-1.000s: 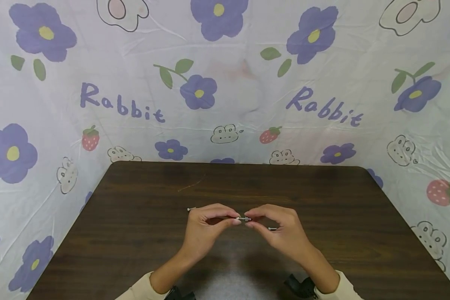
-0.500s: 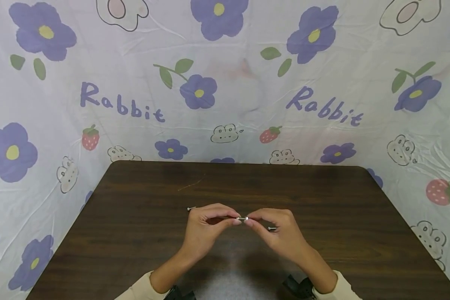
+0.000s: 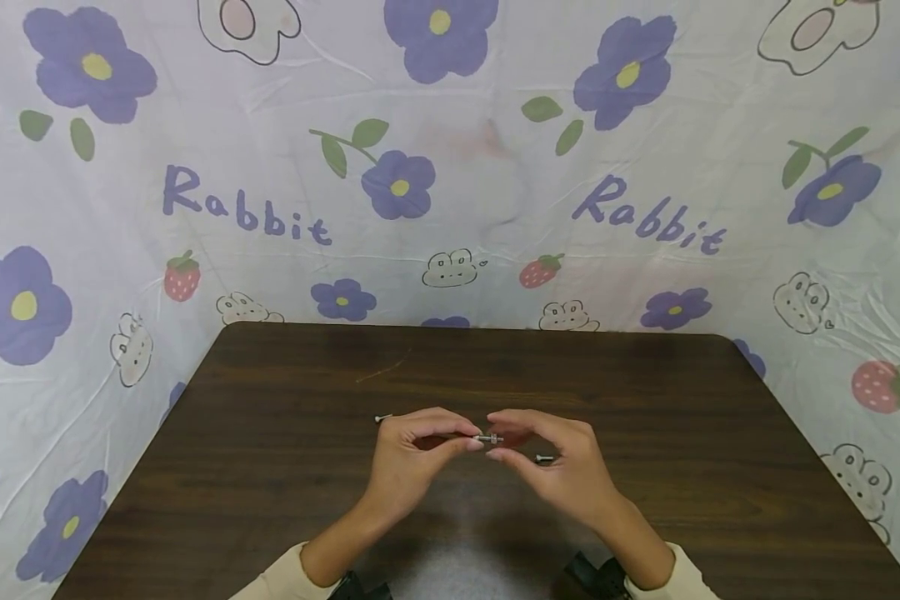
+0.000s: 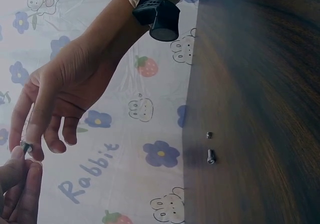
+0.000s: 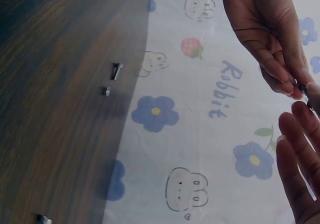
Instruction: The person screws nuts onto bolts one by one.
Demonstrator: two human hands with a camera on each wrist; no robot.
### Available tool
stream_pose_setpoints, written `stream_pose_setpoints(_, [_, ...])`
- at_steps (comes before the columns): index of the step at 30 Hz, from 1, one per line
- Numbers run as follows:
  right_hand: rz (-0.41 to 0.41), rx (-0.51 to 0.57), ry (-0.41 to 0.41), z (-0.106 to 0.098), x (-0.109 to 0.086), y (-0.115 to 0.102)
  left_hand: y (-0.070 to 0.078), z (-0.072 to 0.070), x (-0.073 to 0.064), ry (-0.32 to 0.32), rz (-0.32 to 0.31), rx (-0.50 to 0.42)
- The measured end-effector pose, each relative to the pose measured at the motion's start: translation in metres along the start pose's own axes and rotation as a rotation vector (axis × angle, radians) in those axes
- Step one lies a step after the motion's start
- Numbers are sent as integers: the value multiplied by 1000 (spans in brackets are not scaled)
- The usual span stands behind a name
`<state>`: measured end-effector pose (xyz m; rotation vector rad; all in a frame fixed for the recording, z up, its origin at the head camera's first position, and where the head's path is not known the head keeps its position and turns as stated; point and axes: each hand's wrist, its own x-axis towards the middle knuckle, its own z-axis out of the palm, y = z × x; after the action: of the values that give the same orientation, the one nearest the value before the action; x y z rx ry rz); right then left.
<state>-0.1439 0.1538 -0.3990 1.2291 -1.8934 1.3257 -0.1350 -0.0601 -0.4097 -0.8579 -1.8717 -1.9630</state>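
Observation:
In the head view, my left hand (image 3: 408, 458) pinches a small metal bolt (image 3: 482, 437) between thumb and forefinger, above the table. A nut (image 3: 493, 438) sits on the bolt, near the end that points right. My right hand (image 3: 573, 454) is around that end, its thumb and forefinger parted, one above and one below. In the right wrist view, the fingers of my right hand (image 5: 299, 159) are spread beside the left hand (image 5: 272, 39). The left wrist view shows the held bolt (image 4: 26, 146) small and partly hidden by fingers.
On the dark wooden table (image 3: 307, 367) lie a bolt (image 3: 545, 458) by my right hand and another metal piece (image 3: 382, 417) behind my left. In the left wrist view, a loose bolt (image 4: 211, 157) lies beside a nut (image 4: 209, 135). A printed cloth (image 3: 495, 183) hangs around the table.
My right thumb and forefinger closed over the nut end half a second ago and have since parted, uncovering the nut. The left hand keeps its pinch and its place.

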Motion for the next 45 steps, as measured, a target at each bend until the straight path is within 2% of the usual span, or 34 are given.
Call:
stream_pose_setpoints(8, [-51,14,7,0,1,2,0,1,-1,-6,-8,-23])
stream_pose_setpoints(13, [-50,-10,15,0,2,0,0,1,-1,-5,-2,-23])
stream_pose_setpoints(20, [-15,-38,31,2,-1,2,0,1,0,-13,13,-22])
stream_pose_setpoints(27, [26,-7,7,3,-3,2,0,2,0,-14,15,-23])
stream_pose_setpoints(34, [109,-35,-17,1,-3,-2,0,3,0,-14,14,-12])
stream_pose_setpoints(36, [92,-37,-16,0,-2,-2,0,2,0,-14,21,-6])
stream_pose_setpoints(42, [-39,-15,1,-1,1,2,-1,1,0,-23,18,-6])
stream_pose_setpoints(45, [-64,-3,4,-1,0,4,-1,0,0,-22,6,-5])
